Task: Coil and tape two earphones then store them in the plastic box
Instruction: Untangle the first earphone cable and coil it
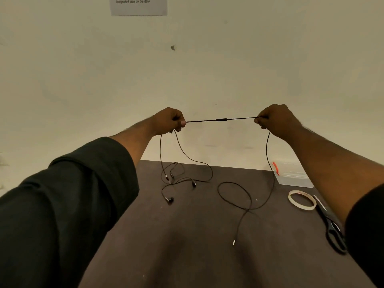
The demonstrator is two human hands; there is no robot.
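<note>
A black earphone cable (220, 119) is stretched taut and level between my two raised hands, its inline remote midway. My left hand (169, 121) pinches one end, and strands hang from it down to the desk. My right hand (274, 119) pinches the other end; from there the cable drops, loops on the dark desk (187, 235) and ends in a plug (233, 243). Black earbuds (169, 200) and tangled cable lie below my left hand. I cannot tell which strands belong to which earphone. A clear plastic box (293, 175) with an orange latch sits at the back right.
A roll of pale tape (302, 199) lies flat in front of the box. Black scissors (332, 227) lie near the desk's right edge, partly under my right forearm. A cream wall with a paper notice (138, 6) rises directly behind the desk.
</note>
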